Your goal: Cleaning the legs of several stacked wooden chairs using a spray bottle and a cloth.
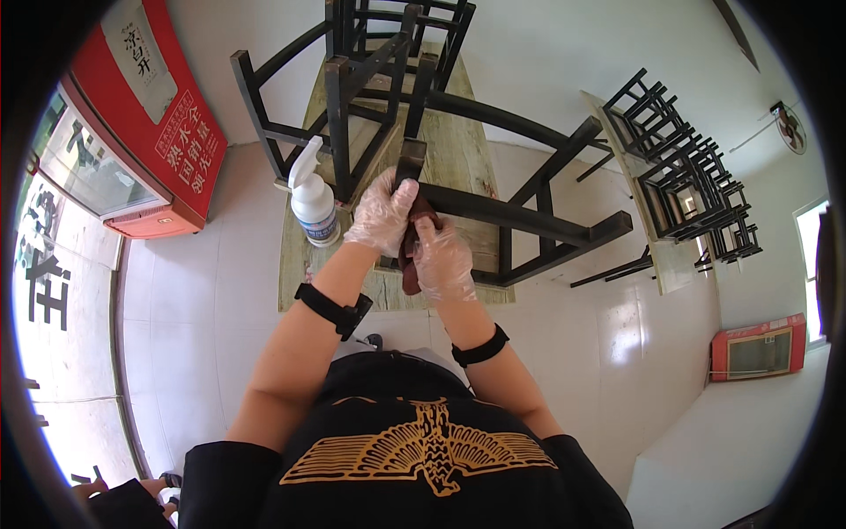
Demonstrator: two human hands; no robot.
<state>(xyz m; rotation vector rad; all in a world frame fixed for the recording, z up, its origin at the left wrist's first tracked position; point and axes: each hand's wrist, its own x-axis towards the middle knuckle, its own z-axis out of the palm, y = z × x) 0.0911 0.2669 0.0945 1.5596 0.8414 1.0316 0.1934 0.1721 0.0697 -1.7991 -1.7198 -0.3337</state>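
In a clear plastic glove, my left hand (383,215) is closed around the near leg of an upturned black stool or chair frame (489,205), its thumb on the leg near the end. My right hand (444,258), gloved the same way, grips a dark reddish-brown cloth (413,271) just below that leg. Part of the cloth passes between both hands, against the frame. Left of my left hand, a white spray bottle (314,211) with a label stands upright on the wood-grain table (462,165). The frame lies on the same table.
More black wooden frames (337,125) are piled at the table's far side. A red glass-door drinks cooler (158,99) stands at the left. At the right, another table (671,261) bears several black stools (687,185). Part of another person (125,502) shows at lower left.
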